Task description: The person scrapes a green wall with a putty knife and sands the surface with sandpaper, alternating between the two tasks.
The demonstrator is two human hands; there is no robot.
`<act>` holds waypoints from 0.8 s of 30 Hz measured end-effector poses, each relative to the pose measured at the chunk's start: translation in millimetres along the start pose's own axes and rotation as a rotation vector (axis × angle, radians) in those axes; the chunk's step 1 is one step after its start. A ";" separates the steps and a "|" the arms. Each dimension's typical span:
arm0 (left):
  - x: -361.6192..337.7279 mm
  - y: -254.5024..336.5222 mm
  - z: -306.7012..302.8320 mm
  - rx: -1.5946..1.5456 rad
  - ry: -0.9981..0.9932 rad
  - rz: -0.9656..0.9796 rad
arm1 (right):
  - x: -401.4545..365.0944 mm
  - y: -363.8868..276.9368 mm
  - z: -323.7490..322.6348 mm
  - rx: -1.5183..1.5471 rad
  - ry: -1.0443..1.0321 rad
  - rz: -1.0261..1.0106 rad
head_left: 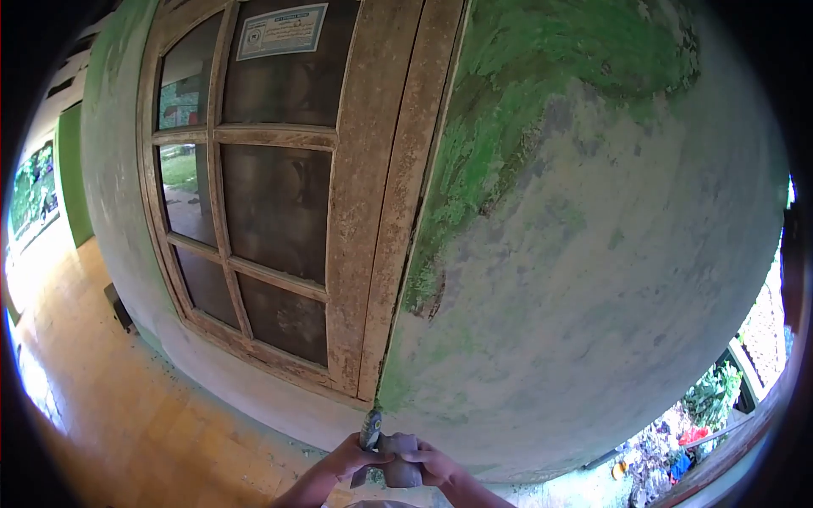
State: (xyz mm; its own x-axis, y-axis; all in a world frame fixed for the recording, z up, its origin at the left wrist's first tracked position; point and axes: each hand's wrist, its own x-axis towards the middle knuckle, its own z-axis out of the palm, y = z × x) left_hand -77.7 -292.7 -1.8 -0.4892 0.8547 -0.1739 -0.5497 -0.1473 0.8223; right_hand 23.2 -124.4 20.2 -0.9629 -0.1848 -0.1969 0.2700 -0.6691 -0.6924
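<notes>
Low in the head view my left hand (349, 458) is closed round a scraper-like tool (371, 428). Its dark, worn handle points up, and a flat part shows below the fist. Beside it, my right hand (438, 465) grips a grey, rounded piece (402, 474), like a short roll or tube; its exact kind I cannot make out. Both hands are close together, with my left thumb at the grey piece. In front of them stands a wall (559, 279) with patchy green paint and bare grey-white areas.
A worn wooden window frame (368, 195) with several panes and a paper sticker (282, 32) is set in the wall. Paint flakes lie along the wall's foot on the tan tiled floor (169, 432). Plants (713, 394) and mixed litter (656, 453) show at the lower right.
</notes>
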 end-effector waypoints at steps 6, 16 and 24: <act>-21.6 25.2 -20.9 0.060 0.118 0.080 | 27.3 15.7 27.1 -0.210 0.055 0.047; -41.1 33.1 -88.4 0.100 0.274 0.043 | 9.5 -45.2 44.1 -0.645 0.270 -0.462; -70.4 42.7 -112.8 0.101 0.249 0.049 | -28.2 -308.0 210.8 -2.085 0.926 -1.796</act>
State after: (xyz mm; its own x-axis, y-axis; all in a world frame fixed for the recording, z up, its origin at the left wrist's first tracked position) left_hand -143.2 -415.3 -15.6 -0.6720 0.6970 -0.2501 -0.4570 -0.1246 0.8807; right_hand -33.6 -64.9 385.4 -0.2077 -0.1853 0.9605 0.0882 0.9743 0.2070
